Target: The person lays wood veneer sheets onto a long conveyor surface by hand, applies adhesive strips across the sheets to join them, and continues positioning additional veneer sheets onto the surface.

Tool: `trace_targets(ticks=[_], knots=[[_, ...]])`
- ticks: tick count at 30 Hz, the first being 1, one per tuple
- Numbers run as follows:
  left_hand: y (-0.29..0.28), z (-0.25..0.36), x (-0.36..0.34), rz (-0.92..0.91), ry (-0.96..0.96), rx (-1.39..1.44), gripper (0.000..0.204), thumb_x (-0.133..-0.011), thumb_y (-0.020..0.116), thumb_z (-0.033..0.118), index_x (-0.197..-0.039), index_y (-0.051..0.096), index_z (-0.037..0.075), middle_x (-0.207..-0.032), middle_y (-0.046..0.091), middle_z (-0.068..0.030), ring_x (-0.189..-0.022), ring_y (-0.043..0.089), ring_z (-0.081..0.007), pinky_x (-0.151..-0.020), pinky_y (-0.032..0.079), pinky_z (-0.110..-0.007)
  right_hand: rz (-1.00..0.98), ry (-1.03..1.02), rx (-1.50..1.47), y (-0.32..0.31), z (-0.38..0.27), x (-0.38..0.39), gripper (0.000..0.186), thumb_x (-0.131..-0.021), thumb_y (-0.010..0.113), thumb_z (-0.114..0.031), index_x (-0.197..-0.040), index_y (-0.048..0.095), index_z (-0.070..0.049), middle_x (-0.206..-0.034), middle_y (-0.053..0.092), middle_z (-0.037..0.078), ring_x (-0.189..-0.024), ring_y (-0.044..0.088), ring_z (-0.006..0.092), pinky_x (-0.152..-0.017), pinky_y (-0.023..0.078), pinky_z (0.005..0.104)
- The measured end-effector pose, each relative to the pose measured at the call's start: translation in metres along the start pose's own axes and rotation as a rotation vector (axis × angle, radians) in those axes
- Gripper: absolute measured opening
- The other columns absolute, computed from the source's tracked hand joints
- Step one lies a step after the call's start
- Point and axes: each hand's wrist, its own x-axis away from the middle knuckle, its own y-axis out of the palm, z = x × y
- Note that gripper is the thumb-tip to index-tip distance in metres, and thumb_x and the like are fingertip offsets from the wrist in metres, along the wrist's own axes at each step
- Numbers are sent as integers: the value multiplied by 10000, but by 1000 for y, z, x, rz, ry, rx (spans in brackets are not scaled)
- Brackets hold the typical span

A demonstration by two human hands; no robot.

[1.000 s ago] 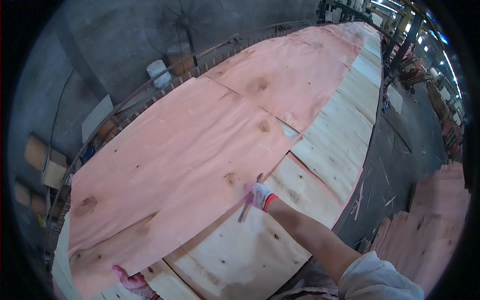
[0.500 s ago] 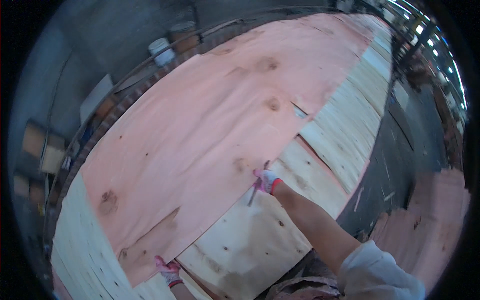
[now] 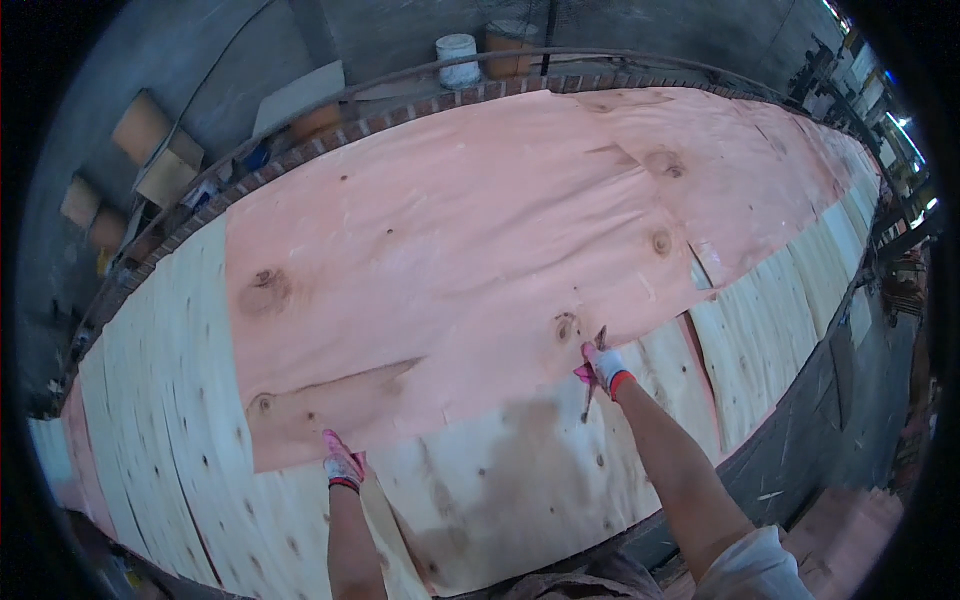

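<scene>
A large pink veneer sheet [image 3: 430, 260], wrinkled and marked with brown knots, lies over pale wood veneer [image 3: 540, 490]. My left hand [image 3: 345, 464], in a white and pink glove, is closed at the sheet's near edge, close to its near left corner. The fingertips lie over the pink surface; the underside of the grip is hidden. Farther right along that edge is my right hand [image 3: 603, 368], gloved alike. It is closed around a thin, dark stick-like tool [image 3: 586, 404] whose ends stick out above and below the fist; its exact kind cannot be made out.
A low brick border [image 3: 400, 112] and a rail run along the far side. Behind them stand a white bucket [image 3: 458, 62], a brown bin [image 3: 510, 50] and cardboard boxes [image 3: 170, 175]. More pink sheets [image 3: 845, 540] are stacked at the lower right.
The view has swung and levelled, showing more pale veneer at the left. Both hands stay at the sheet's near edge, and the right still holds the tool.
</scene>
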Motion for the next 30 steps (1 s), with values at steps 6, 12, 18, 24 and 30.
trace_targets(ticks=[6,12,18,24,30], knots=[[33,-27,35,130,161,-147,627,-882,493,586,-1354,444,176,-1372,443,52,-1128,469,-119,-872,434,-328,-124,139,353,-40,-8,39,535,-779,616,-586,-818,558,-55,-621,567,65,-448,562,166,-410,470,289],[40,-15,69,-9,300,-343,779,-886,436,626,-1430,313,81,-1095,591,-21,-531,426,-44,-431,256,-163,-141,60,535,-63,84,109,430,-805,611,-489,-776,576,-62,-646,588,54,-493,550,131,-459,492,282],[51,-3,99,22,328,-444,850,-855,336,716,-1301,360,-7,-1256,462,-140,-1074,508,-254,-926,426,-354,-48,130,639,-121,147,219,388,-814,603,-386,-882,612,-4,-663,594,48,-550,577,138,-540,507,286],[85,-35,147,158,293,-641,713,-861,304,712,-829,563,48,-829,569,-81,-785,569,-197,-648,481,-346,348,321,434,-258,295,304,352,-807,565,-335,-903,577,3,-624,606,85,-513,588,186,-470,469,312],[66,-82,178,66,229,-366,497,-854,533,433,-1176,406,76,-1217,420,-121,-1134,411,-265,-937,369,-369,649,415,-175,-311,459,412,301,-813,602,-296,-949,520,-40,-628,569,95,-455,549,227,-408,461,353]])
